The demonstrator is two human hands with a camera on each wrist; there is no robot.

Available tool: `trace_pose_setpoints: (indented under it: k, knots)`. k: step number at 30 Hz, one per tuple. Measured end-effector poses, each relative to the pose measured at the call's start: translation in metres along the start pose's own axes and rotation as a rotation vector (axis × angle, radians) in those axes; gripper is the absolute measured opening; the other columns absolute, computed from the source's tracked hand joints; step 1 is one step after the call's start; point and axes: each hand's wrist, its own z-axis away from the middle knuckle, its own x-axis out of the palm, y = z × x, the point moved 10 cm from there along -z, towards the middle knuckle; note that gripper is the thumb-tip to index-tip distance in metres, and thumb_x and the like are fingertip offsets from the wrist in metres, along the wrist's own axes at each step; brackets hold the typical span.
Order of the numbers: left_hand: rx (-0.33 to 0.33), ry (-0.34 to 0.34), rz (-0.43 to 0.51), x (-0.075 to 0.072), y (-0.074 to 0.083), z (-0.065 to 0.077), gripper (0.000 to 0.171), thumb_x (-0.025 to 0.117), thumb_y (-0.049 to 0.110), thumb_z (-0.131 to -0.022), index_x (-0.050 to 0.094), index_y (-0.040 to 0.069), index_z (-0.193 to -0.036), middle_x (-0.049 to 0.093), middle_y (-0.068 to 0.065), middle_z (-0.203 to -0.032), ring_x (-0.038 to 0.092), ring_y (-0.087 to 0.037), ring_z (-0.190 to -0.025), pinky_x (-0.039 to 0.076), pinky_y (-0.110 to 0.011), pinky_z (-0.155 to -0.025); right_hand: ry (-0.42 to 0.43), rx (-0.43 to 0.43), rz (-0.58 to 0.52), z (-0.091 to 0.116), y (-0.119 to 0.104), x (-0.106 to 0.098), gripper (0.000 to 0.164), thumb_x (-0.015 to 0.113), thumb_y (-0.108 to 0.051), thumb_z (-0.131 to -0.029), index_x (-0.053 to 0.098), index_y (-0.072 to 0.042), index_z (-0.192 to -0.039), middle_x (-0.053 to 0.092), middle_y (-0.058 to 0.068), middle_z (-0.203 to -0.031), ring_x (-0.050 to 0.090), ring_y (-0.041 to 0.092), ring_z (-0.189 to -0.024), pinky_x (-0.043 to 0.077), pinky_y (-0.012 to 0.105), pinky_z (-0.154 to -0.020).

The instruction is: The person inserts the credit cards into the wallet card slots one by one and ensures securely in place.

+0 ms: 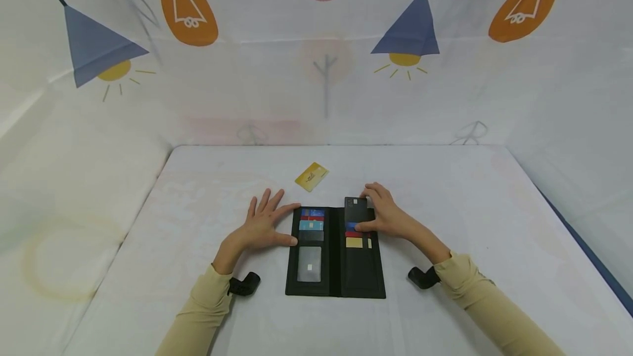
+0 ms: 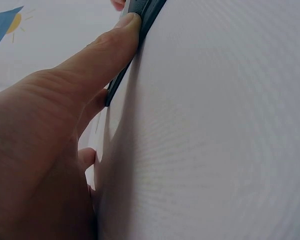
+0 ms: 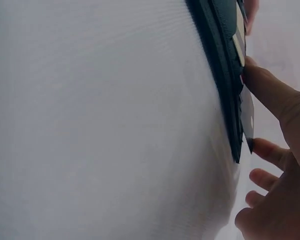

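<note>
A black bifold wallet [image 1: 363, 276] lies open flat on the table, with several cards in the slots of both halves. My left hand [image 1: 261, 228] is spread out at its left side, the thumb and index finger touching the left edge. With thumb and index finger my right hand [image 1: 388, 216] pinches a black card [image 1: 355, 210] at the right half's top slots. This card sticks up past the wallet's top edge; its lower end is hidden. In the right wrist view the card [image 3: 248, 112] stands slightly off the wallet [image 3: 215, 60] at its far end.
A gold card [image 1: 311, 177] lies alone on the white tabletop [image 1: 222, 169], just beyond the wallet. Printed fabric walls [image 1: 257, 87] enclose the back and sides. A dark wrist camera [image 1: 244, 284] sits below the left hand, another camera [image 1: 422, 278] below the right.
</note>
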Motion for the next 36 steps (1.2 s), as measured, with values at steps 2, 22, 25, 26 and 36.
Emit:
trace_pose_setpoints:
  k: [2,22,25,26,36]
  knots:
    - [0.000,0.001,0.001,0.000,0.000,0.000,0.086,0.074,0.059,-0.079,0.040,0.029,-0.151,0.003,-0.012,-0.167,-0.014,-0.038,-0.151,-0.015,-0.061,-0.115,-0.001,-0.007,-0.001,0.001,0.001,0.001,0.065,0.083,-0.034,-0.079,0.048,-0.002,-0.124,0.026,0.027,-0.153,0.014,0.047,-0.144,0.019,0.068,-0.113]
    - [0.003,0.006,0.012,0.000,0.003,0.001,0.085,0.075,0.058,-0.079,0.041,0.029,-0.151,0.004,-0.013,-0.167,-0.014,-0.039,-0.151,-0.015,-0.061,-0.115,0.020,-0.124,0.078,0.011,-0.009,0.002,0.031,0.078,-0.029,-0.085,0.062,-0.011,-0.105,0.039,0.025,-0.147,0.020,0.047,-0.144,0.026,0.067,-0.111]
    - [0.005,0.009,0.007,-0.001,0.003,0.000,0.085,0.075,0.058,-0.079,0.041,0.028,-0.151,0.005,-0.013,-0.166,-0.013,-0.039,-0.151,-0.014,-0.061,-0.115,0.044,-0.161,0.128,0.012,-0.013,0.001,0.024,0.079,-0.028,-0.085,0.064,-0.014,-0.098,0.045,0.023,-0.145,0.023,0.047,-0.144,0.027,0.067,-0.111]
    - [0.005,0.010,0.005,-0.001,0.003,0.000,0.085,0.075,0.058,-0.079,0.041,0.029,-0.151,0.005,-0.013,-0.166,-0.013,-0.039,-0.151,-0.014,-0.061,-0.115,0.049,-0.169,0.145,0.012,-0.015,0.001,0.023,0.079,-0.028,-0.085,0.065,-0.015,-0.096,0.046,0.022,-0.145,0.024,0.047,-0.144,0.028,0.067,-0.111]
    - [-0.004,0.004,0.003,-0.001,0.001,0.000,0.085,0.075,0.057,-0.079,0.040,0.029,-0.151,0.004,-0.013,-0.167,-0.014,-0.039,-0.150,-0.015,-0.061,-0.115,0.061,-0.169,0.174,0.013,-0.022,0.002,0.019,0.077,-0.025,-0.086,0.064,-0.014,-0.095,0.048,0.023,-0.142,0.028,0.047,-0.143,0.026,0.066,-0.111]
